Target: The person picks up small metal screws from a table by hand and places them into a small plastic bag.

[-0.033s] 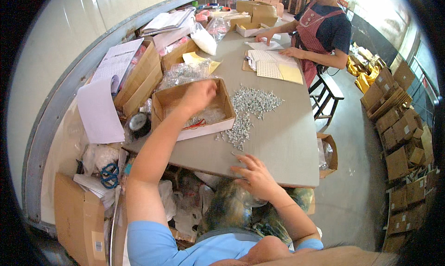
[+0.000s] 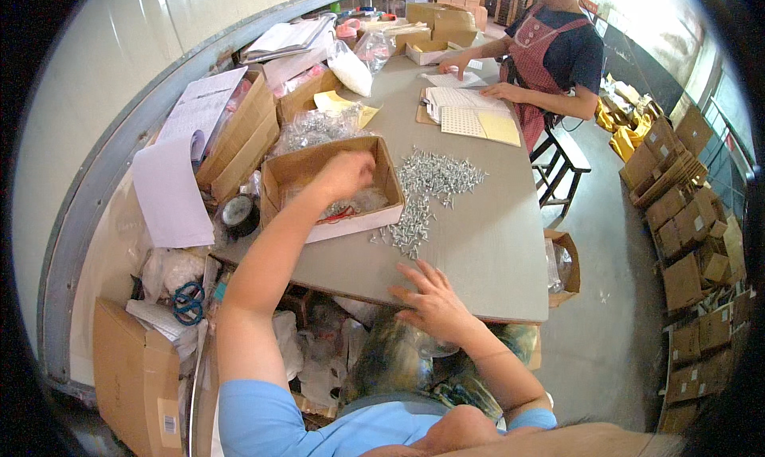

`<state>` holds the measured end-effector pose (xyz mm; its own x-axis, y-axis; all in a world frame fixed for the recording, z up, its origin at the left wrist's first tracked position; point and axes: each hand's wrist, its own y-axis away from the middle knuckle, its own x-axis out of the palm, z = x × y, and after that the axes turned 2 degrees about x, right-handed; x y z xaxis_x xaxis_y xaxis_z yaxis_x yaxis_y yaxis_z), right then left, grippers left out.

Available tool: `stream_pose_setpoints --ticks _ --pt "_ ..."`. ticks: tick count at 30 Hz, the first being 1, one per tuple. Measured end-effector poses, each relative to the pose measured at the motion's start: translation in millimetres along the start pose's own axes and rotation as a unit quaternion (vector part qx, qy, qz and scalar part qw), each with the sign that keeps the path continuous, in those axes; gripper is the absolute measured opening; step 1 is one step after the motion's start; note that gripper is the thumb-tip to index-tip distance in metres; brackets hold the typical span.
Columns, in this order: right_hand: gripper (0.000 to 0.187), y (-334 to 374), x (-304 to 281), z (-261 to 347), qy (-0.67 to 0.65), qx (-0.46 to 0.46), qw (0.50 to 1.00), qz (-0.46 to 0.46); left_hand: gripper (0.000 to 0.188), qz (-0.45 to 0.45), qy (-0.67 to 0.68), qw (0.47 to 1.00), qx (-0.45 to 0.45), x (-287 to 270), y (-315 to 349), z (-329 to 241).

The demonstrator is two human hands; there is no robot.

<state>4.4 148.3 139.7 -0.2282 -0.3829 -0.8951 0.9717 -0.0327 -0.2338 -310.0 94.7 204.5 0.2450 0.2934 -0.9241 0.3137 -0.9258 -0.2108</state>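
Note:
My left hand is over an open cardboard box; its fingers are smeared by motion, and whatever they may hold does not show. Clear plastic bags and something thin and red lie inside the box. Just right of it a loose pile of small silver screws spreads over the grey table, trailing toward me. My right hand hovers at the near table edge, fingers spread, just short of the nearest screws. I see nothing in it.
Across the table a person in a checked apron works at papers on a clipboard. Filled plastic bags, a black tape roll and cardboard boxes crowd the left side. A stool stands right.
My left hand has shifted slightly down inside the box. My right hand has moved a little, its fingertips now nearer the screws; a single screw beside them no longer shows.

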Motion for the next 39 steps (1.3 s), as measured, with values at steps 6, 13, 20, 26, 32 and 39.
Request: stream_pose_setpoints --ticks 6,13,20,26,32,39 --pt "0.068 -49.3 16.2 -27.2 0.152 0.061 0.984 0.069 0.022 0.143 -0.033 0.989 -0.02 36.6 5.2 4.9" --pt "0.07 -37.6 -6.6 -48.3 0.086 0.187 0.976 0.076 0.016 0.048 -0.005 0.998 -0.036 4.2 16.3 12.6" --pt "0.067 15.8 -9.4 -41.7 0.025 0.159 0.987 -0.005 0.011 -0.074 0.268 0.951 -0.134 -17.7 51.1 -19.8" --pt "0.066 19.4 -5.0 -41.9 -0.015 0.239 0.956 -0.169 0.032 -0.176 0.37 0.91 -0.065 22.4 102.4 -65.7" --pt "0.054 21.3 -8.3 -42.7 -0.062 0.17 0.976 -0.118 0.011 -0.164 0.361 0.911 -0.117 60.8 151.3 -120.2" --pt "0.049 35.2 -21.5 -44.8 -0.136 0.168 0.969 -0.122 0.017 -0.179 0.494 0.834 -0.171 104.1 198.4 -134.6"
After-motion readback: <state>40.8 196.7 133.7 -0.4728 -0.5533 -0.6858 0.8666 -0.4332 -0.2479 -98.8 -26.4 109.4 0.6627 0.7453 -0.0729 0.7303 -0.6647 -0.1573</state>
